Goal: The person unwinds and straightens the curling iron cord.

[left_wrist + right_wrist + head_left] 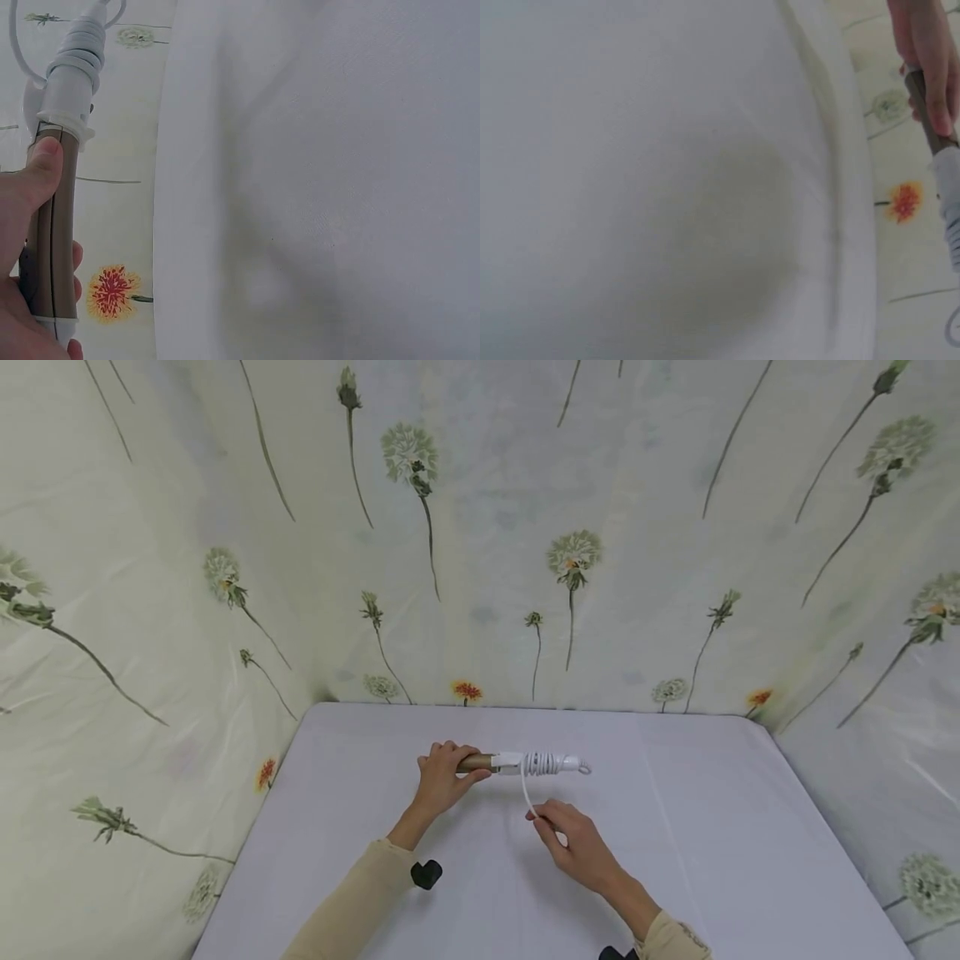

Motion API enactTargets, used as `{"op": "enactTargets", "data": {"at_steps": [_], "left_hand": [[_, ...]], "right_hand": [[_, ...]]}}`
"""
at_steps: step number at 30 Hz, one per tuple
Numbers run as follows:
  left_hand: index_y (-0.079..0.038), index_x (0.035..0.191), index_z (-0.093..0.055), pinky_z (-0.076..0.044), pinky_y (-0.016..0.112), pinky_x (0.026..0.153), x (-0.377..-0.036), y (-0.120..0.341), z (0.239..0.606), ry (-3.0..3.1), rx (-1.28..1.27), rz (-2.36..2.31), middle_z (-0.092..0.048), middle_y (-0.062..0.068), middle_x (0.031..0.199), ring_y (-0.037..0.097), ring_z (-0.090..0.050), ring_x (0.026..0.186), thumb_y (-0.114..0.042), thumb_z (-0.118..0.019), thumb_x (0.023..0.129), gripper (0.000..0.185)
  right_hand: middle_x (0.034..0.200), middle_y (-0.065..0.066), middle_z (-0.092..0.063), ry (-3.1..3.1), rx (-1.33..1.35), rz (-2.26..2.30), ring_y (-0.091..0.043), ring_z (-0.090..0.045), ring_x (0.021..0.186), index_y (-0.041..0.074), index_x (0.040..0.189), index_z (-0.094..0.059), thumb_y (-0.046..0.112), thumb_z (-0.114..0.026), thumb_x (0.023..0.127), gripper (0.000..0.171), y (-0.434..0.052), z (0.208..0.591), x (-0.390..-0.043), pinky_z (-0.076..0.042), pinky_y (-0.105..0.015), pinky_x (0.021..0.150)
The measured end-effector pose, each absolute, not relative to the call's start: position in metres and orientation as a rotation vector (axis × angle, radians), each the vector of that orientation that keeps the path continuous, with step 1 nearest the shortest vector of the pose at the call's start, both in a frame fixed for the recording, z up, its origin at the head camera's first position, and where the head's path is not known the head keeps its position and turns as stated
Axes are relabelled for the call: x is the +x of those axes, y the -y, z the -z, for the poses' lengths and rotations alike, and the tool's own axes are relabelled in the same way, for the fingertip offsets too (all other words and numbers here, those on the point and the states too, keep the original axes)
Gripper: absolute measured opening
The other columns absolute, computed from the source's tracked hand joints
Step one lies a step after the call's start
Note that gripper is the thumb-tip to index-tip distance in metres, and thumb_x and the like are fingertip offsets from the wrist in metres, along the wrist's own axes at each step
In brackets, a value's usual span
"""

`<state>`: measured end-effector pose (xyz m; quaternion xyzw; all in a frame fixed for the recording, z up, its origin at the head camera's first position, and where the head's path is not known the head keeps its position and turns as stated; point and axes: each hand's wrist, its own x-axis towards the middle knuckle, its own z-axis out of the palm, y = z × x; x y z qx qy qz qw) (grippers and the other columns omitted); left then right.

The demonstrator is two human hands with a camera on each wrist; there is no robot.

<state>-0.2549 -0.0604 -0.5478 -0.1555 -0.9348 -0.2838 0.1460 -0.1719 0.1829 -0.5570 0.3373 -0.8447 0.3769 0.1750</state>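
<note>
Head view, left to right. A floral curtain (150, 610) printed with dandelions and small orange flowers encloses the left, far and right sides of the scene. A table covered in a pale lilac cloth (712, 860) fills the near half.

Left hand (441, 777): fingers and thumb curled round the brown barrel of a curling iron (517, 764), gripping it. The left wrist view shows the thumb (41, 169) lying along the barrel (58, 225), its tip just short of the white collar (67, 105).

The curling iron lies horizontally at the middle of the table, toward its far edge; whether it rests on the cloth or is held just above it cannot be told. Its brown end is in the left hand; its white end points right, with a white cord (546, 764) wound in tight turns about it.

A loose length of cord (525, 793) drops from the coil toward the near side.

Right hand (573, 843): near and right of the iron, thumb and forefinger pinching the loose cord at its end, the other fingers loosely curled.
</note>
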Motion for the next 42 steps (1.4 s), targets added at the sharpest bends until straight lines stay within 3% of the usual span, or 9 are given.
{"op": "enactTargets", "data": {"at_steps": [11, 20, 26, 34, 42], "left_hand": [[-0.021, 0.11, -0.068, -0.025, 0.035, 0.066, -0.25, 0.063, 0.549, 2.706, -0.44, 0.831, -0.061, 0.004, 0.09, 0.02, -0.046, 0.082, -0.049, -0.072, 0.076, 0.044], [-0.023, 0.111, -0.068, -0.024, 0.035, 0.067, -0.247, 0.065, 0.551, 2.739, -0.436, 0.83, -0.06, 0.003, 0.09, 0.019, -0.045, 0.083, -0.051, -0.069, 0.077, 0.045], [-0.021, 0.112, -0.068, -0.023, 0.035, 0.068, -0.247, 0.066, 0.548, 2.729, -0.462, 0.821, -0.06, 0.002, 0.09, 0.018, -0.044, 0.083, -0.052, -0.069, 0.077, 0.046], [-0.024, 0.109, -0.068, -0.022, 0.034, 0.068, -0.248, 0.07, 0.546, 2.747, -0.546, 0.807, -0.058, 0.0, 0.087, 0.015, -0.042, 0.08, -0.051, -0.07, 0.077, 0.042], [-0.025, 0.11, -0.067, -0.021, 0.032, 0.069, -0.248, 0.076, 0.55, 2.799, -0.638, 0.882, -0.058, -0.002, 0.091, 0.012, -0.041, 0.082, -0.052, -0.068, 0.079, 0.041]], "right_hand": [[0.094, 0.005, -0.063, 2.304, 0.99, -1.007, -0.004, -0.056, 0.081, 0.007, 0.103, -0.066, 0.001, -0.062, 0.089, 0.016, -0.185, 0.531, -0.186, -0.044, -0.008, 0.072], [0.091, 0.002, -0.064, 2.308, 0.947, -0.93, -0.002, -0.053, 0.078, 0.01, 0.103, -0.067, 0.009, -0.064, 0.09, 0.014, -0.194, 0.516, -0.205, -0.042, -0.01, 0.069], [0.085, 0.004, -0.062, 2.269, 0.912, -0.963, -0.001, -0.05, 0.072, 0.008, 0.1, -0.068, -0.001, -0.068, 0.083, 0.02, -0.203, 0.504, -0.226, -0.041, -0.01, 0.064], [0.088, -0.002, -0.065, 2.258, 0.894, -0.995, -0.007, -0.062, 0.079, 0.006, 0.1, -0.068, 0.005, -0.063, 0.089, 0.012, -0.217, 0.504, -0.248, -0.046, -0.008, 0.073], [0.088, 0.0, -0.066, 2.343, 0.76, -0.984, -0.006, -0.06, 0.078, 0.009, 0.101, -0.069, 0.002, -0.063, 0.088, 0.015, -0.235, 0.523, -0.265, -0.045, -0.007, 0.072]]}}
